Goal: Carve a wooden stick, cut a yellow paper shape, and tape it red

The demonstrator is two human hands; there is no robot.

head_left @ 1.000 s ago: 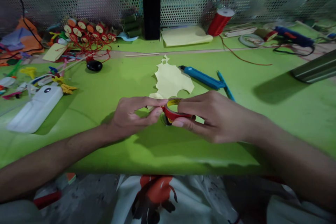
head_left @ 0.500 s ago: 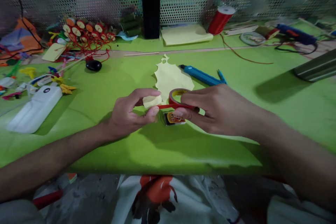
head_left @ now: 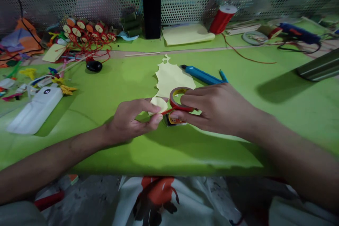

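Note:
My left hand [head_left: 135, 116] pinches a small pale-yellow paper piece [head_left: 159, 103] between thumb and fingers. My right hand [head_left: 214, 107] grips a roll of red tape [head_left: 173, 99], its yellow inner core showing. A short stretch of red tape runs from the roll to the paper at my left thumb. Under the roll, partly covered by it and my right thumb, lies a small box with a black, red and yellow label [head_left: 175, 118]. Just behind the hands is a larger pale-yellow paper sheet [head_left: 172, 76] with jagged cut edges.
A blue cutter [head_left: 202, 75] lies behind my right hand. At the left are a white device [head_left: 35, 111], a black oval object [head_left: 94, 65] and a bundle of red-corded rolls [head_left: 83, 30]. A phone [head_left: 152, 14], red spool [head_left: 222, 19], glue gun [head_left: 299, 33] and metal cylinder [head_left: 319, 65] stand around.
The paper piece in my left hand has turned, its flat face now tilted upward, and my left fingers have shifted over it. The tape roll has moved slightly left and up.

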